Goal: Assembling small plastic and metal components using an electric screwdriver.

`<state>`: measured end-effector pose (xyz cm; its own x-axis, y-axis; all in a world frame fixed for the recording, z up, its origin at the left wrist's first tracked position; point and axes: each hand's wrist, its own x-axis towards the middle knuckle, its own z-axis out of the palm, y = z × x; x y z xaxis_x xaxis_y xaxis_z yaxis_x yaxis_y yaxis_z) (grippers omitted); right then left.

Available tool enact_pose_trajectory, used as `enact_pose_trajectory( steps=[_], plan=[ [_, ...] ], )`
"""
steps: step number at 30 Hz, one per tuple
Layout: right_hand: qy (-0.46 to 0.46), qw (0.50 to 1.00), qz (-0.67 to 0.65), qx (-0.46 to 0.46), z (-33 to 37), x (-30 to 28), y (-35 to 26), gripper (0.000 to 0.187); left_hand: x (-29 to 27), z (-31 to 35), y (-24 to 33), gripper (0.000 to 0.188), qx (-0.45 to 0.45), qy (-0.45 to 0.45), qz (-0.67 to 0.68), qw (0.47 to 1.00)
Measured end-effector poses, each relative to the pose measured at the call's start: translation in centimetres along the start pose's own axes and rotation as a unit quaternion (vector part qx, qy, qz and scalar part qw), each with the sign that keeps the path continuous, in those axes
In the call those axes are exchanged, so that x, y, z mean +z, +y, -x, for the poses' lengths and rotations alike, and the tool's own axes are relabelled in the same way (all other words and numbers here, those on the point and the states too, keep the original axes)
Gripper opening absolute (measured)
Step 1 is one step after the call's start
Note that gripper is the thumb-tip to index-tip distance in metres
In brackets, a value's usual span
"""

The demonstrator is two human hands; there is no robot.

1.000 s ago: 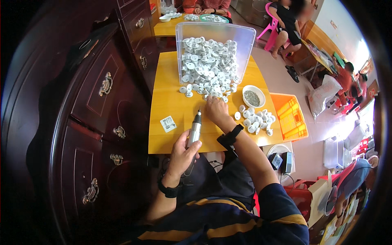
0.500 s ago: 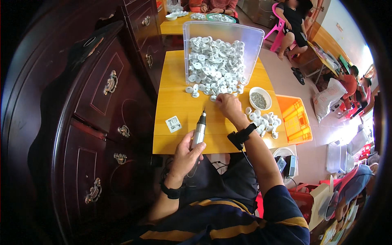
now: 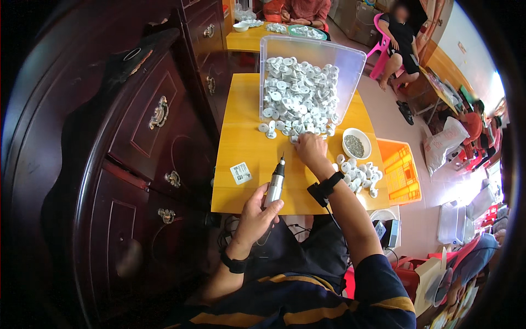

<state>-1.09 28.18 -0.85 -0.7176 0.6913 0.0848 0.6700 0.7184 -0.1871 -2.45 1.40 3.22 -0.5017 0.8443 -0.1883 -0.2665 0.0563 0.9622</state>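
Observation:
My left hand point(image 3: 256, 215) is wrapped round a silver and black electric screwdriver point(image 3: 276, 183), its thin bit pointing up and away over the table. My right hand point(image 3: 312, 150) is bent down at the front of the pile, its fingers pinched on a white round plastic part point(image 3: 294, 139); the fingertips are partly hidden. Many similar white parts point(image 3: 301, 88) spill from a clear plastic box point(image 3: 350, 71) tipped on its side toward me. To the right of that hand stands a white bowl point(image 3: 367, 143) of small metal screws point(image 3: 354, 146). A smaller heap of white parts point(image 3: 359, 174) lies below the bowl.
The yellow table point(image 3: 241, 109) carries a printed white label card point(image 3: 241, 172) at left. Dark wooden drawers point(image 3: 148, 115) stand close on my left. An orange basket point(image 3: 400, 170) sits beside the table's right edge. Other people sit farther off, one on a pink chair point(image 3: 378, 60).
The whole view has shifted, so the scene sits slightly lower and further right. My right hand stays by the pile's front edge, and my left still holds the screwdriver.

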Motion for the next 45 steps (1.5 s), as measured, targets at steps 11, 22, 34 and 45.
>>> enact_pose_trajectory(
  steps=[11,22,34,45],
  plan=[
    [0.048,0.931,-0.361,-0.016,2.5,-0.4,1.5,0.015,0.2,0.2,0.3,0.053,0.006,-0.008,-0.006,1.000],
    [-0.177,0.571,-0.794,0.109,6.4,-1.8,2.4,0.009,0.4,0.2,-0.3,0.056,0.005,-0.092,-0.006,0.996],
    [-0.214,0.484,-0.843,0.096,7.7,-2.7,3.9,0.009,0.9,0.3,-0.6,0.058,0.013,-0.123,-0.012,0.992],
    [-0.166,0.459,-0.866,0.107,8.5,-2.1,3.4,0.010,1.1,0.2,-0.5,0.057,0.014,-0.131,-0.028,0.991]
  ],
)
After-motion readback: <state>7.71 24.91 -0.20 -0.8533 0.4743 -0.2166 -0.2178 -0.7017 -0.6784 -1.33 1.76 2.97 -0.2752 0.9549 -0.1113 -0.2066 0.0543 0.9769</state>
